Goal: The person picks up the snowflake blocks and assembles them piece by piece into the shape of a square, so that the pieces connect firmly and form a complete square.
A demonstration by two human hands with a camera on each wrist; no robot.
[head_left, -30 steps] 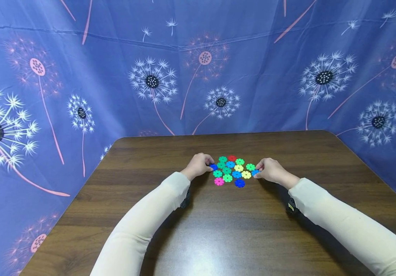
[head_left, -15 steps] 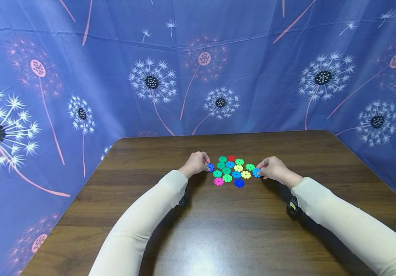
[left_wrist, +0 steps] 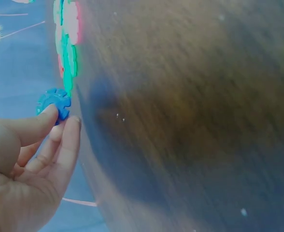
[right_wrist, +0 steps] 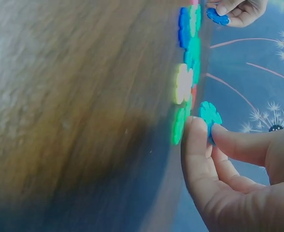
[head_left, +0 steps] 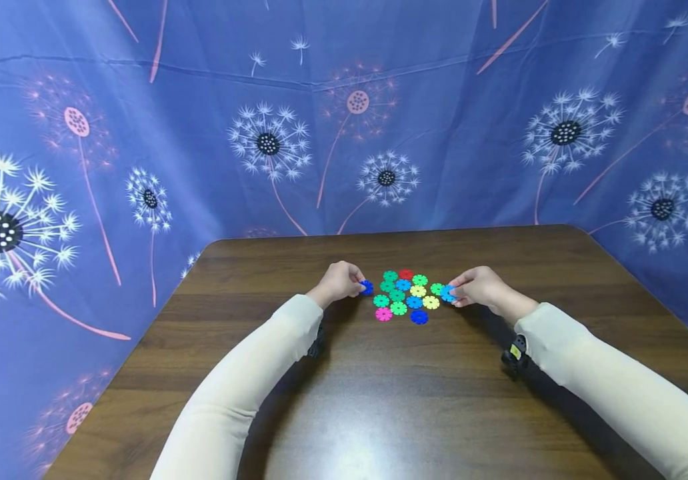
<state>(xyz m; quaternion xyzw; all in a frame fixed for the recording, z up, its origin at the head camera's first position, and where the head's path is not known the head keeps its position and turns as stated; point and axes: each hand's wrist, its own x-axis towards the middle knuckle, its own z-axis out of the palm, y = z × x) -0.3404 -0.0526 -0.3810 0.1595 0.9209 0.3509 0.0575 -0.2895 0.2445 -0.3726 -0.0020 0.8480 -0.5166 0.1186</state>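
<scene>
My left hand (head_left: 339,283) pinches a dark blue notched plastic disc (head_left: 367,288) between thumb and fingers, at the left side of a cluster of flat discs. In the left wrist view the blue disc (left_wrist: 54,102) stands on edge above the tabletop. At the cluster's right side, my right hand (head_left: 483,289) pinches a light blue notched disc (head_left: 448,293). That disc (right_wrist: 210,115) looks tilted up in the right wrist view. Between the hands lie green, yellow, blue and red discs, with a pink disc (head_left: 383,314) and another dark blue disc (head_left: 419,317) along the near side.
The discs lie on a brown wooden table (head_left: 344,380), toward its far half. Behind the far edge hangs a blue cloth (head_left: 320,147) with a dandelion print. Each wrist carries a small black device, such as the right one (head_left: 515,357).
Both hands have lifted their discs up from the table at the cluster's sides. The left hand has shifted slightly left, and the right one slightly right and up. The other discs stay put.
</scene>
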